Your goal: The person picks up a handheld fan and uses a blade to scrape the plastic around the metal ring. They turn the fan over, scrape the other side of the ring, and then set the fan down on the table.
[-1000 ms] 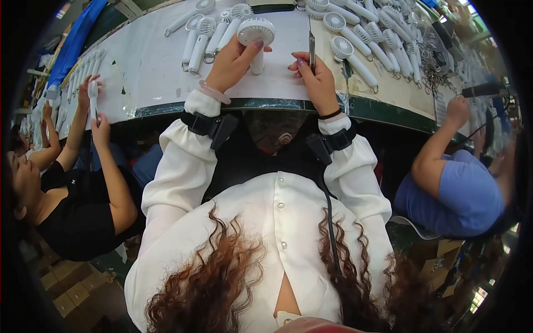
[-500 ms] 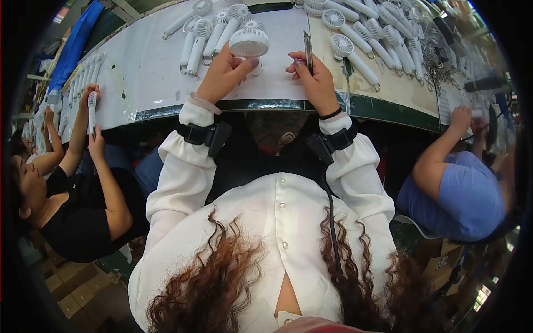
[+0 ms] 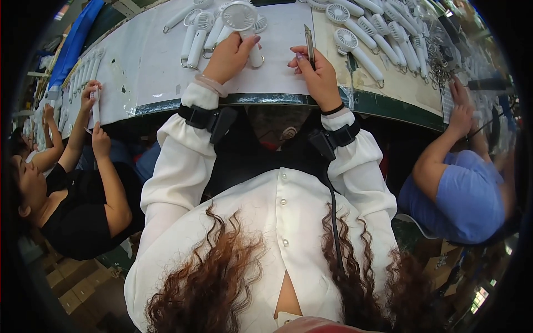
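Observation:
A white handheld fan [image 3: 240,16] is in my left hand [image 3: 227,60], whose fingers are closed round its handle. The round grille faces up toward me, and a metal ring shows at the handle's lower end. My right hand [image 3: 318,79] grips a slim metal utility knife [image 3: 309,44], its pointed tip directed away from me above the table. A gap of bare white surface separates the two hands. Beyond my left hand, several similar white fans [image 3: 197,47] lie in a group, partly hidden by the held one.
To the right, a large pile of white fans [image 3: 383,39] covers the tabletop, one fan [image 3: 361,61] lying close to my right hand. The table's dark green edge [image 3: 272,100] runs in front of me. Co-workers sit at left, one holding a fan [image 3: 95,102], and at right in blue [image 3: 461,194].
My left hand has moved slightly right and turned the fan from nearly edge-on so its grille and handle show. My right hand keeps the knife, lowered slightly toward me.

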Tool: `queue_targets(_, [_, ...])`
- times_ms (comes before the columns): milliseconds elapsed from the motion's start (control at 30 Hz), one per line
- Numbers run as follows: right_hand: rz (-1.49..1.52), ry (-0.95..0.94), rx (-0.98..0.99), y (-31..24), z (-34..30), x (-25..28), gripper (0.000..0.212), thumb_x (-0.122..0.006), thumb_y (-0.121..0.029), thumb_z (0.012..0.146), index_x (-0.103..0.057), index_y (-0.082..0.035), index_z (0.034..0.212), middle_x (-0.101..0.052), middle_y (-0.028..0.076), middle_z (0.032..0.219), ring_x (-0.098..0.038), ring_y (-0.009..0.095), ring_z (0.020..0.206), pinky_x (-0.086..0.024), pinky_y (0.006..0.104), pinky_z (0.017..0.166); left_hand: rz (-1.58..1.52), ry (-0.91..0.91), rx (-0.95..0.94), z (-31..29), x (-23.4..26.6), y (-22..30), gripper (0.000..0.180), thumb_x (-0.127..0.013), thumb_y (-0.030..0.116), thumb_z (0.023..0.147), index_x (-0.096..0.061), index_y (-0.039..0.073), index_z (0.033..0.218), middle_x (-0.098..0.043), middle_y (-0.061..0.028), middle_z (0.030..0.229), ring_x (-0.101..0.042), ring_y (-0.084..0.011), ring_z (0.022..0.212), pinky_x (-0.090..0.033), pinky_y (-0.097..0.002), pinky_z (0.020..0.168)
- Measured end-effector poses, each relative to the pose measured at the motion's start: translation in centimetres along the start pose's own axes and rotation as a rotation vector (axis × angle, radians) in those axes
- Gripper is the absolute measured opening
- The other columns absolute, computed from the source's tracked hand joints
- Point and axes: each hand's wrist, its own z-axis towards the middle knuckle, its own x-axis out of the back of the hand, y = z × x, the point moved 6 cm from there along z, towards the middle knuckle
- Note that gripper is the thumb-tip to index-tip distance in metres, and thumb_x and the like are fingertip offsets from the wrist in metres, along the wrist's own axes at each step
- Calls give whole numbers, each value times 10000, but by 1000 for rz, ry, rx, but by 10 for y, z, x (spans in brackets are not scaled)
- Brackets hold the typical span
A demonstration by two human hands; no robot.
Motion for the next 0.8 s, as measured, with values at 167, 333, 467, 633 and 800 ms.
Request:
queue_targets(167, [15,16,8,1,-1,1,235,-498,-111,986,-595,1,1168,-649,49,875,-561,74,776,-466,208,726,-7,119,-242,-10,-8,3,340,-545,343,967,-609,16,1032,-675,-112,844,-632,-247,733,-475,-343,674])
queue_targets(333, [-2,12,12,0,-1,1,231,-497,-108,986,-597,1,1164,-648,48,871,-564,74,772,-468,209,720,-68,113,-202,-18,-7,-1,361,-530,348,974,-592,12,1091,-679,-132,898,-646,-273,792,-480,-358,712])
queue_targets(467, [2,20,18,-1,-3,2,227,-497,-106,987,-598,1,1159,-647,47,870,-564,73,772,-467,208,718,-50,55,-191,-20,-8,3,374,-515,342,986,-579,10,1145,-673,-104,928,-602,-214,759,-466,-323,687])
queue_targets(633, [-1,15,15,1,-2,1,225,-497,-107,987,-599,-1,1157,-647,44,869,-567,73,777,-468,209,720,-30,19,-205,-23,-7,5,386,-493,332,1008,-574,7,1199,-657,-39,951,-526,-95,701,-439,-259,625])
queue_targets(800, [-8,13,14,0,-2,1,224,-494,-107,989,-600,-8,1160,-648,40,871,-577,74,789,-471,210,724,-27,5,-185,-26,-6,5,398,-515,344,997,-583,-1,1184,-634,-48,905,-532,-106,710,-440,-269,627])
